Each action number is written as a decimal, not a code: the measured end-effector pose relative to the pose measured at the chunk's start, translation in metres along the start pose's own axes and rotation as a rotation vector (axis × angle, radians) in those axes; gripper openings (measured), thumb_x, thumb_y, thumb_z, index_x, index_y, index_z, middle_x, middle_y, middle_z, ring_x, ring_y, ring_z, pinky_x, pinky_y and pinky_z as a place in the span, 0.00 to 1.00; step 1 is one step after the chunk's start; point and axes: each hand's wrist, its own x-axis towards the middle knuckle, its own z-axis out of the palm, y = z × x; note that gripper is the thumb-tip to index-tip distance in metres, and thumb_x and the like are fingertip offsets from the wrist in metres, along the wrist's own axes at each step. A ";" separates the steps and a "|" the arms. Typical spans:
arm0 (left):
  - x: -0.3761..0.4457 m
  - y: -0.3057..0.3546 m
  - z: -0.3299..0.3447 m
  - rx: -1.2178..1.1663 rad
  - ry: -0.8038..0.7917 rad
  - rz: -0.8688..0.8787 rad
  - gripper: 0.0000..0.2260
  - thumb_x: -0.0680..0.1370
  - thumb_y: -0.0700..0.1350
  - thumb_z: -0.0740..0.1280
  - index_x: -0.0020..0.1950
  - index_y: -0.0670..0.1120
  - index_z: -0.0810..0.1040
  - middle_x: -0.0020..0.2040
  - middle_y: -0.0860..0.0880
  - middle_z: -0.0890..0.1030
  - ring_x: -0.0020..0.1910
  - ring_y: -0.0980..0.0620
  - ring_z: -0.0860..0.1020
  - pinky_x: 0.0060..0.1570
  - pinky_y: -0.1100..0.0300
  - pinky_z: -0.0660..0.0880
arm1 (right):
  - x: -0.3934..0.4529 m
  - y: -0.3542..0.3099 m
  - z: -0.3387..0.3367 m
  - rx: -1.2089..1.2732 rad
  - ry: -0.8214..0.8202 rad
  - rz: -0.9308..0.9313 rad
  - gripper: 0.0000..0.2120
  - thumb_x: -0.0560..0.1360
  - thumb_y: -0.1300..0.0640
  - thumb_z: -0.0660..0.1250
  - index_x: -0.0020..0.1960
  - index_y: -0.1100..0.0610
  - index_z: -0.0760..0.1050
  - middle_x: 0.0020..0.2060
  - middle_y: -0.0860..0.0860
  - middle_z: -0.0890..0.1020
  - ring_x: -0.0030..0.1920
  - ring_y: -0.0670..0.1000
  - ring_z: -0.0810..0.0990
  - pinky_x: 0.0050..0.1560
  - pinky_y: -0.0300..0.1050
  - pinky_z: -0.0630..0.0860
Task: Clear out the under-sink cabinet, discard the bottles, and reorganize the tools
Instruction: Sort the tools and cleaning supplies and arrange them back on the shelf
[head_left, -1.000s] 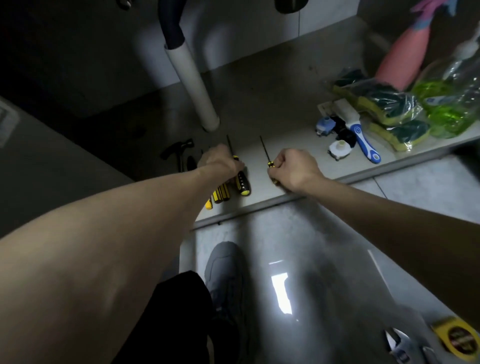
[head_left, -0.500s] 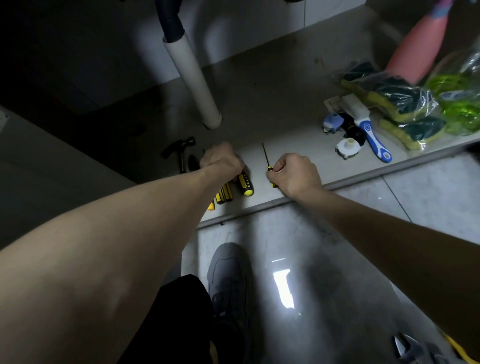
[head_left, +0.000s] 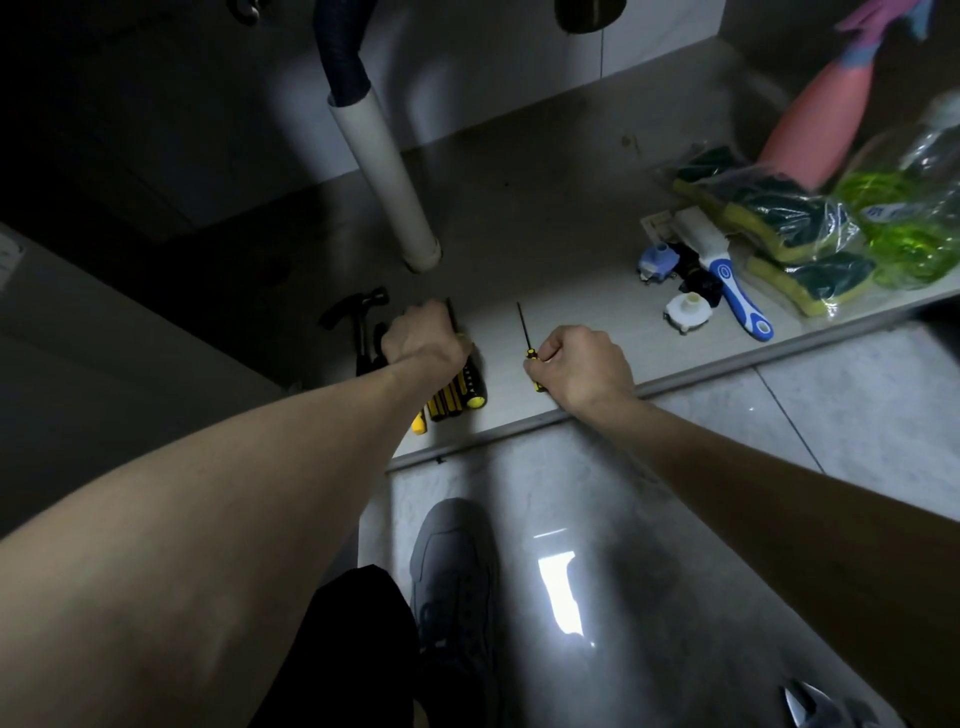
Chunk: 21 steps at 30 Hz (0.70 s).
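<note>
On the cabinet floor (head_left: 571, 218) near its front edge lies a row of yellow-and-black screwdrivers (head_left: 457, 395). My left hand (head_left: 423, 332) rests closed over their upper ends, hiding the shafts. A black hammer (head_left: 358, 317) lies just left of that hand. My right hand (head_left: 582, 364) is closed on the handle of a thin small screwdriver (head_left: 523, 327), whose shaft points toward the back of the cabinet. The small screwdriver lies a short gap to the right of the row.
A white drain pipe (head_left: 384, 171) meets the cabinet floor behind my hands. At the right lie a blue-handled brush (head_left: 737, 296), small plastic fittings (head_left: 685, 312), bagged sponges (head_left: 779, 218), a green bottle in plastic (head_left: 914, 218) and a pink bottle (head_left: 821, 119). My grey shoe (head_left: 452, 571) and pliers (head_left: 810, 706) are on the tiled floor.
Both hands stay on the screwdrivers with little movement. The view has shifted slightly, so the yellow tape measure at the lower right is out of frame.
</note>
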 end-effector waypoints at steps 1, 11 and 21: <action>0.000 -0.001 0.000 -0.007 0.005 -0.004 0.14 0.74 0.54 0.71 0.53 0.45 0.80 0.53 0.43 0.82 0.52 0.41 0.81 0.42 0.54 0.75 | 0.001 0.000 0.001 -0.003 0.004 0.005 0.08 0.71 0.43 0.72 0.42 0.46 0.78 0.45 0.48 0.85 0.48 0.54 0.82 0.50 0.49 0.81; -0.015 -0.017 -0.007 -0.135 0.067 -0.086 0.16 0.78 0.55 0.61 0.53 0.46 0.81 0.52 0.43 0.82 0.53 0.39 0.80 0.43 0.56 0.72 | 0.004 -0.024 0.026 -0.036 0.000 -0.031 0.10 0.69 0.41 0.71 0.44 0.47 0.81 0.44 0.49 0.84 0.48 0.58 0.82 0.41 0.44 0.74; -0.080 -0.031 0.012 -0.167 0.137 -0.119 0.14 0.77 0.51 0.60 0.56 0.46 0.77 0.55 0.42 0.82 0.54 0.38 0.79 0.46 0.53 0.71 | -0.009 -0.039 0.027 -0.089 -0.011 -0.026 0.14 0.73 0.41 0.69 0.48 0.50 0.81 0.49 0.53 0.84 0.52 0.60 0.82 0.46 0.48 0.76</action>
